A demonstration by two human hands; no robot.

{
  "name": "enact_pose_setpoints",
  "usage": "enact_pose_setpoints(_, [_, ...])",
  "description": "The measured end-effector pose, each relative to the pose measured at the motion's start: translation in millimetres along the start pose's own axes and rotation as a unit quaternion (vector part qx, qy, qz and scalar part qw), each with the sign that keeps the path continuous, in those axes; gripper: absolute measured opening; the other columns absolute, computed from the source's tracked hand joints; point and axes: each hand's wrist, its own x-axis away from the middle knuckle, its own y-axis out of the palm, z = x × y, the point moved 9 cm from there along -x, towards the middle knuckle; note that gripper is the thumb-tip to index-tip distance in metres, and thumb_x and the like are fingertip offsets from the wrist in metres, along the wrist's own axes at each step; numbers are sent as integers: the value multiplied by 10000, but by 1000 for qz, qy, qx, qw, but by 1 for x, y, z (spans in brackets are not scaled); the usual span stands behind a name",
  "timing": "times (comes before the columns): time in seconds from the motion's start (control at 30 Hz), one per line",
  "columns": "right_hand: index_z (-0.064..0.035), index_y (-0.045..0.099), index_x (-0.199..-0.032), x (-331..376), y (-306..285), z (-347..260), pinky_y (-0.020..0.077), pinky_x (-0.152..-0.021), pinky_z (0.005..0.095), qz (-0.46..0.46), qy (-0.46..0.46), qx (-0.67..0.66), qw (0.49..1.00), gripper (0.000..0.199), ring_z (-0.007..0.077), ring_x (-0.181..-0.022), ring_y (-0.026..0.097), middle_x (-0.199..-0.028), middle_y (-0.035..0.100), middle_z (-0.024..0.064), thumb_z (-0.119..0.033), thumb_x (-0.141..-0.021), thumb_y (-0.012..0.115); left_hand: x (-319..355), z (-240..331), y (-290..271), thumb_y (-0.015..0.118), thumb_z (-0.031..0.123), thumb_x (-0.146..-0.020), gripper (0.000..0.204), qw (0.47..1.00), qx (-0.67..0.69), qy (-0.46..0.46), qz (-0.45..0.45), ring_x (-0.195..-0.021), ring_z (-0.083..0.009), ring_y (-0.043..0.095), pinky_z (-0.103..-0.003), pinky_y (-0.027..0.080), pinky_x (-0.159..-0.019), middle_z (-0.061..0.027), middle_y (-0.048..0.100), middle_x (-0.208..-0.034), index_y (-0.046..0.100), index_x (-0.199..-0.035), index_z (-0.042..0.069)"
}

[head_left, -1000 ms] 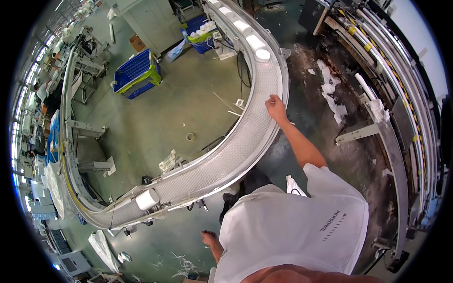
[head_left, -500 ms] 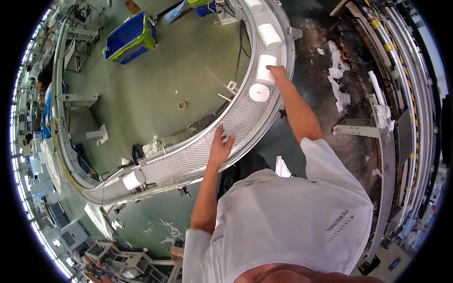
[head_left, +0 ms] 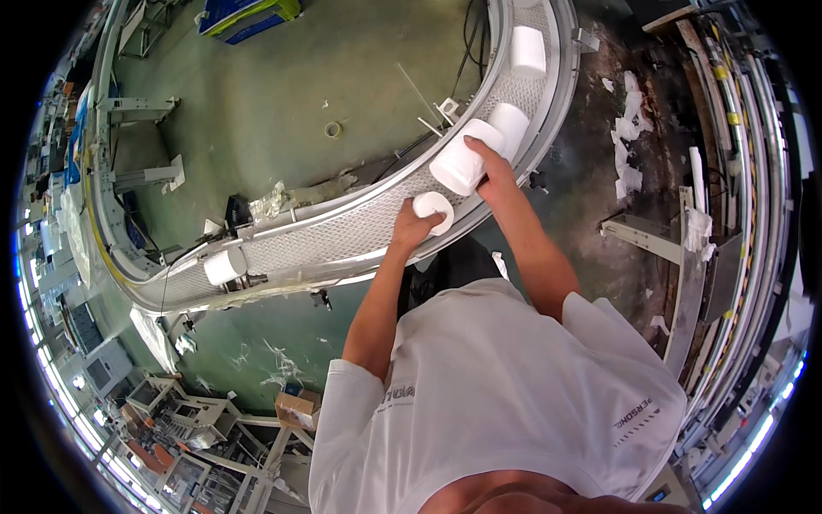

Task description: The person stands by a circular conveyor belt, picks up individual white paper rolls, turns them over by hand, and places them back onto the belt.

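At upper centre of the frame, my right hand [head_left: 495, 176] is gripping a white paper roll [head_left: 465, 158] above the curved conveyor [head_left: 342, 233], while my left hand [head_left: 413, 227] is closing around a smaller roll [head_left: 433, 207] on its belt.

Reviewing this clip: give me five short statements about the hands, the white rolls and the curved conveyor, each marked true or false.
1. The right hand grips a white roll over the curved conveyor. True.
2. The left hand hangs free, away from the belt. False: it grasps a smaller roll at the belt's near edge.
3. More rolls lie on the belt beyond the hands. True: one just past the right hand, another farther on.
4. The belt runs straight. False: it bends in a wide arc.
5. A lone roll sits far to the left on the belt. True.
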Motion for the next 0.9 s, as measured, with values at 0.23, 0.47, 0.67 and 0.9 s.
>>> enact_pose_setpoints(0.23, [41, 502, -1251, 110, 91, 2, 535, -893, 401, -125, -31, 90, 988, 532, 266, -1047, 626, -1143, 616, 138, -91, -798, 748, 124, -2, -86, 684, 172, -880, 498, 911, 409, -40, 40, -1086, -229, 613, -388, 529, -892, -102, 599, -1219, 481, -1309, 21])
enact_pose_setpoints(0.47, [53, 437, -1281, 171, 157, 43, 505, -929, 385, -238, 2, 112, 965, 582, 255, -1099, 591, -1177, 582, 140, -84, -801, 737, 183, 47, -118, 755, 386, -776, 783, 685, 716, 128, -45, -1333, -365, 406, -607, 369, -1066, -170, 396, -1451, 392, -1402, 87])
enact_pose_setpoints(0.67, [71, 296, -1354, 206, 183, 89, 426, -1017, 390, -294, -28, 204, 933, 790, 260, -1191, 507, -1265, 497, 178, -166, -783, 789, 204, 84, -156, 768, 500, -727, 824, 731, 642, 224, -55, -1338, -387, 398, -698, 316, -1044, -126, 449, -1429, 429, -1398, 163])
enact_pose_setpoints(0.9, [73, 223, -1401, 255, 209, 92, 361, -1084, 422, -372, -112, 317, 865, 884, 295, -1281, 438, -1363, 418, 215, -155, -762, 789, 214, 31, -193, 765, 506, -711, 834, 692, 680, 240, -28, -1306, -355, 450, -623, 399, -1025, -93, 471, -1423, 451, -1402, 161])
